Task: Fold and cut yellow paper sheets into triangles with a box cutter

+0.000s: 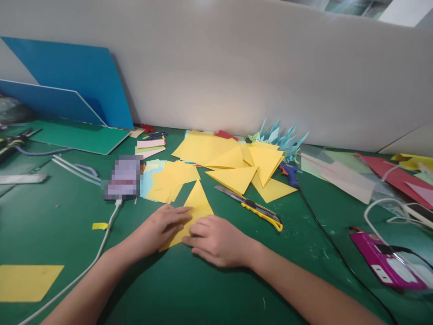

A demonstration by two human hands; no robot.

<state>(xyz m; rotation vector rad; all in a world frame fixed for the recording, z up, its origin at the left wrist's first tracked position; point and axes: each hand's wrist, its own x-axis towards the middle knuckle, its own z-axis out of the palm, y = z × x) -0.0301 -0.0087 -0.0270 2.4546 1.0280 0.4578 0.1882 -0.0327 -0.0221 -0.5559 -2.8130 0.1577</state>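
A folded sheet of yellow paper (199, 201) lies on the table in front of me, its pointed tip facing away. My left hand (169, 223) rests on its left side, open, with fingers stretched over the paper. On the lower right part, my right hand (216, 241) presses down with its fingers curled and close together, closed on the paper's edge. Both hands hide part of the sheet. To the right of it is a yellow utility knife (253, 207), its blade out and directed toward the far left. Folded yellow paper triangles (233, 177) lie just beyond.
A phone (125, 178) with a white cable (104, 239) is at left. Blue boards (84, 85) lean on the wall. A glue gun (290, 174) trails a black cord by light-blue paper leaves (282, 137). A magenta power box (385, 259) stands right.
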